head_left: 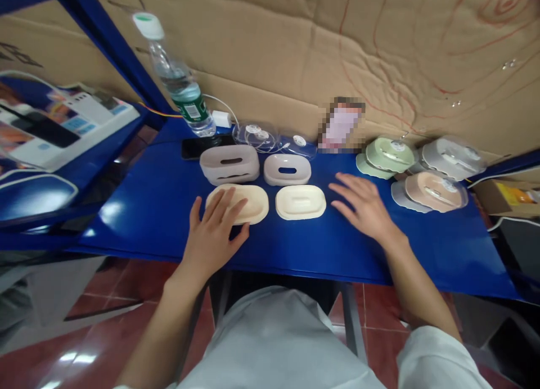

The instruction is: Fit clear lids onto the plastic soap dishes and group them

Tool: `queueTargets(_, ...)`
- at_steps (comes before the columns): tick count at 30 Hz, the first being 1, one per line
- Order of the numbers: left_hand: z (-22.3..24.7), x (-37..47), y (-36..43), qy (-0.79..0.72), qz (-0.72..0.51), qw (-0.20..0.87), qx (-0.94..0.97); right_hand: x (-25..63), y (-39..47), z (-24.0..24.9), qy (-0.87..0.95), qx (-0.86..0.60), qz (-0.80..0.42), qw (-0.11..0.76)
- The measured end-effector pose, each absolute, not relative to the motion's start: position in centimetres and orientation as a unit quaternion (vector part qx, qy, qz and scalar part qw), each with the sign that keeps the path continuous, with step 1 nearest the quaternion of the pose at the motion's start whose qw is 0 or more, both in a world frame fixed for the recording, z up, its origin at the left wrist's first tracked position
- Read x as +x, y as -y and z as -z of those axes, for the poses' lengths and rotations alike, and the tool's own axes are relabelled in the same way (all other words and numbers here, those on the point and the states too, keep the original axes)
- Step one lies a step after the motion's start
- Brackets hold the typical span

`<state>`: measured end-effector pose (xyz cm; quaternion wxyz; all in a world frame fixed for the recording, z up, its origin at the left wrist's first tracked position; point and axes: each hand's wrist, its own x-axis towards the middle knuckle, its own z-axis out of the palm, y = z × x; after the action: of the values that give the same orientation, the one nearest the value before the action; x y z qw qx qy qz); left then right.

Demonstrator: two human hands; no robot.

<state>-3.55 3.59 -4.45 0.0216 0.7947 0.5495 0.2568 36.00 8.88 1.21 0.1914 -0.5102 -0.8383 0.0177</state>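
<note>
My left hand (217, 226) is open, its fingers spread over a cream oval tray-like piece (255, 204); whether they press on it I cannot tell. To the right of that piece lies a second, smaller cream oval piece (301, 202) with a raised bar in its middle. Open and apart from it, my right hand (360, 203) hovers at or just above the blue table with nothing in it. Behind the cream pieces stand a deep whitish oval box (230, 172) with a slot in its bottom and a shallower whitish soap dish (287, 178), also slotted.
Green (390, 155), grey (451, 157) and peach (436, 191) lidded boxes sit at the right of the blue table (337, 254). Along the back are a water bottle (194, 108), a dark phone (196, 148), clear plastic pieces (297, 145) and a white charger (221, 119). Cardboard (270, 57) walls the rear.
</note>
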Motion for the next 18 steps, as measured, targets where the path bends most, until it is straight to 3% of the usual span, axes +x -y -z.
queueTargets(5,5.7,-4.4,-2.1,-0.563,-0.279,0.011,0.778,43.8,-8.7,-1.6,0.641,-0.693,0.183,0.275)
queueTargets(14,6.5,-3.7,-1.8,-0.576,-0.335,-0.004,0.746,46.4,-14.4,-1.7,0.724,-0.662,0.143,0.129)
queueTargets(18,6.4,-3.8,-1.8,-0.588,-0.341,0.001,0.733,48.2,-17.1,-1.9,0.718,-0.669,0.115,0.154)
